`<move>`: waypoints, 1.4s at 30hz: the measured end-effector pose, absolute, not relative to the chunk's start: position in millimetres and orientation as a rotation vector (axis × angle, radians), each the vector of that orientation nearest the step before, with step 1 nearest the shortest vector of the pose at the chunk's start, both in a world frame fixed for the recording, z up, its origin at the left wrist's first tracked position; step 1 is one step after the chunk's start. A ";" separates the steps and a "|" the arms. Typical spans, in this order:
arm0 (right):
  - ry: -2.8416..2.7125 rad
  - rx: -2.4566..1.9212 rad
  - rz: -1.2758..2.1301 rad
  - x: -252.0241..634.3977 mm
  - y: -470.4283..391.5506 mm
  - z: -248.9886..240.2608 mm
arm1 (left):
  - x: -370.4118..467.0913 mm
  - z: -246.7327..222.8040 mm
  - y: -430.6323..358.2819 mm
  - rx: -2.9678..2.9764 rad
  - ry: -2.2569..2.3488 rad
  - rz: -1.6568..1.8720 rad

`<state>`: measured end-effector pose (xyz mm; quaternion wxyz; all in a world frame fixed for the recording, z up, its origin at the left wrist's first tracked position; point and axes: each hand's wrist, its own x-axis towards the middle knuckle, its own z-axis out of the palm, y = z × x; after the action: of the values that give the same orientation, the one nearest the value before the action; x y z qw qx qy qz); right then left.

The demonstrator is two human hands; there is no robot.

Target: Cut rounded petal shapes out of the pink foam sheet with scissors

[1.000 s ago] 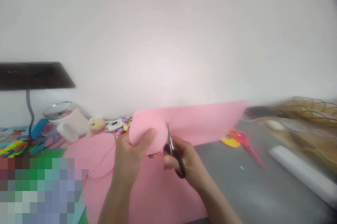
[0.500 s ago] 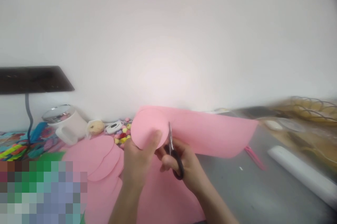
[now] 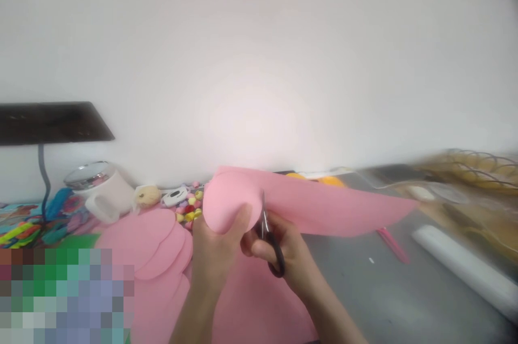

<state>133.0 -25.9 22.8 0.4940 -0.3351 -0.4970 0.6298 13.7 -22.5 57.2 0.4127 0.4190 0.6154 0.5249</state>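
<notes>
My left hand [image 3: 220, 244] pinches a round pink paper template [image 3: 230, 198], its thumb pressed on the front. Behind the round piece a larger pink paper sheet [image 3: 319, 206] stretches out to the right. My right hand [image 3: 279, 247] grips black-handled scissors [image 3: 275, 258], fingers in the loops. The blades point up along the right edge of the round piece, at the sheet. Whether the blades are apart is hard to make out. Below my hands lies another pink sheet [image 3: 259, 301], partly hidden by my forearms.
Cut pink rounds [image 3: 137, 236] overlap on the left, near a white mug [image 3: 107, 193] with a shiny lid. Small coloured beads [image 3: 189, 209] lie behind my left hand. On the grey table [image 3: 356, 290] are a pink pen-like item [image 3: 392, 245] and a white roll [image 3: 461, 268].
The sheet's right end has dipped and swung farther right, uncovering orange items behind it. The round piece now bends more under my left thumb. Both hands have shifted slightly right.
</notes>
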 end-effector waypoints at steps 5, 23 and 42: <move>-1.232 -0.827 1.514 132.9 -25.5 23.8 | 14.4 63.2 -24.9 1.081 1.531 1.296; -1.253 -0.858 1.493 132.3 -25.3 22.6 | 10.3 64.2 -23.4 1.098 1.488 1.280; -1.206 -0.865 1.500 127.5 -26.8 22.8 | 11.9 54.1 -20.3 1.048 1.429 1.399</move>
<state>127.5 -26.8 22.8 0.4934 -0.3566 -0.4971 0.6183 11.9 -20.3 54.1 0.4276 0.4196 0.5720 0.5603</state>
